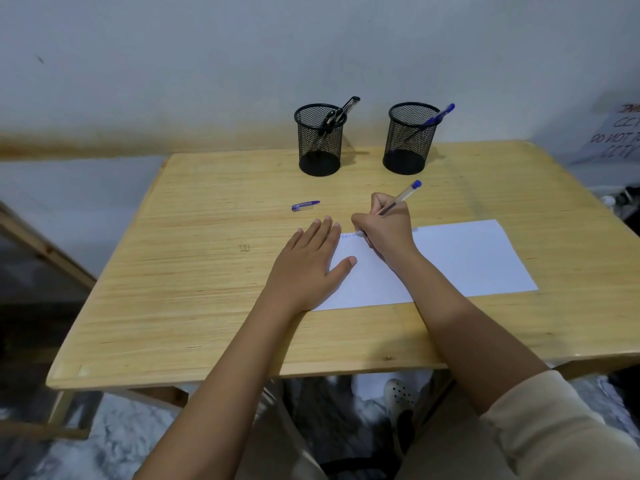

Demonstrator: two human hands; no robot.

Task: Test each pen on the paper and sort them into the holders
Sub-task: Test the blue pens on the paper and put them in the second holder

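On the paper (450,258), right hand (384,230) pinches pen (400,197), tip hidden; left hand (308,261) spread flat.

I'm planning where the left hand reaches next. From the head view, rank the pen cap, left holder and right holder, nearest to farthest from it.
From the left hand:
1. Pen cap, just beyond the fingertips.
2. Left holder, at the table's back.
3. Right holder, back and to the right.

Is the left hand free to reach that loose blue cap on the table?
Probably yes. The left hand lies flat on the paper's edge, holding nothing, and bare table separates it from the cap.
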